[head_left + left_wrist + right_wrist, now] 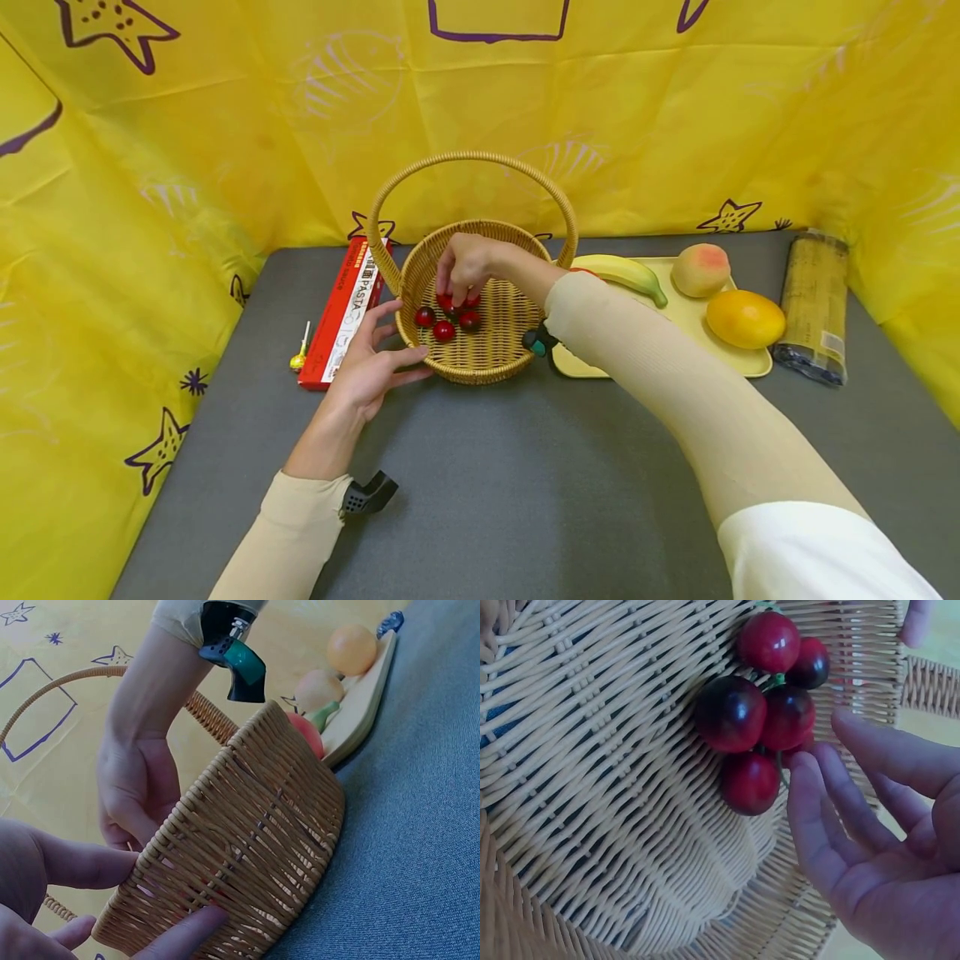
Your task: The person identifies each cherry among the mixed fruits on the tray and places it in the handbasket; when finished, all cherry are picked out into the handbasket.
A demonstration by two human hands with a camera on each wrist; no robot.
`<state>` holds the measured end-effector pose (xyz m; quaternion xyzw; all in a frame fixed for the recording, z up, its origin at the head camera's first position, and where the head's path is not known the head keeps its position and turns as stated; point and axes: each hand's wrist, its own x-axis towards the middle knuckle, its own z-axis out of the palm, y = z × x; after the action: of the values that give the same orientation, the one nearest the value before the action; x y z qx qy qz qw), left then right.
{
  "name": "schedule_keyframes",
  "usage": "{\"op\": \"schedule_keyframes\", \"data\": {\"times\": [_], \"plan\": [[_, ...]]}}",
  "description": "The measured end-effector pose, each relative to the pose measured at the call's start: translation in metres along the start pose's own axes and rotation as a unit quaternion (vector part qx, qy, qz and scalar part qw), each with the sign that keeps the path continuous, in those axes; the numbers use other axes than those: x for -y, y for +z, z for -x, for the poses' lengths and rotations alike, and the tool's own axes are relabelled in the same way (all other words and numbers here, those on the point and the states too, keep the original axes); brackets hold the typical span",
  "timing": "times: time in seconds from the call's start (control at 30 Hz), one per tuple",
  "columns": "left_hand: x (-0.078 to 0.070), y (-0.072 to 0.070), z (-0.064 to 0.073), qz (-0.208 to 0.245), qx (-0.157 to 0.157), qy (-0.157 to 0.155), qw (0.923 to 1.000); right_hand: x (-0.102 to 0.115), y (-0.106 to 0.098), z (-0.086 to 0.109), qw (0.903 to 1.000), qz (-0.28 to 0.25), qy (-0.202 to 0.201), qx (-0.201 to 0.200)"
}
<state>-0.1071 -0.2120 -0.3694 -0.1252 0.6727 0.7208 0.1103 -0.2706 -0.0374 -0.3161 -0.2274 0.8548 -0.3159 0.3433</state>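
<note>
A round wicker basket (510,333) with a tall arched handle stands on the dark table. In it lies a bunch of glossy dark-red cherry tomatoes (731,712) on green stems. My right hand (468,265) reaches down into the basket; in the right wrist view its fingertips (804,769) are right at the edge of the bunch, with thumb and fingers apart. My left hand (375,358) rests on the basket's left side, fingers spread. Its thumb lies at the rim and another finger lies straight along the outer wall (247,832), as the left wrist view shows.
A red pasta box (337,333) and a yellow lollipop (298,360) lie left of the basket. At right, a cream tray (682,333) bears a banana (622,273), a peach (701,269) and a mango (746,319). Beyond it lies a wrapped roll (813,304).
</note>
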Motion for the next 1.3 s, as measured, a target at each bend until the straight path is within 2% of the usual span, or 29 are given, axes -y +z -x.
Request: {"op": "schedule_keyframes", "data": {"times": [0.13, 0.37, 0.67, 1.0, 1.3], "plan": [[0.001, 0.0, -0.001, -0.001, -0.001, 0.0, 1.0, 0.001, 0.0, 0.004, 0.9999, -0.007, -0.013, 0.003], [0.001, -0.001, -0.002, -0.001, 0.0, -0.002, 1.0, 0.003, -0.003, 0.017, 0.9979, -0.028, -0.059, 0.008], [0.001, -0.001, -0.003, -0.002, 0.009, -0.001, 1.0, -0.008, -0.007, 0.044, 0.9929, -0.069, -0.095, -0.018], [0.001, -0.001, -0.003, -0.007, 0.005, 0.005, 1.0, -0.022, -0.007, 0.083, 0.98, -0.128, -0.147, -0.04], [0.001, -0.001, -0.002, -0.02, 0.003, 0.007, 0.9998, -0.052, 0.0, 0.121, 0.9677, -0.147, -0.184, -0.09]]}}
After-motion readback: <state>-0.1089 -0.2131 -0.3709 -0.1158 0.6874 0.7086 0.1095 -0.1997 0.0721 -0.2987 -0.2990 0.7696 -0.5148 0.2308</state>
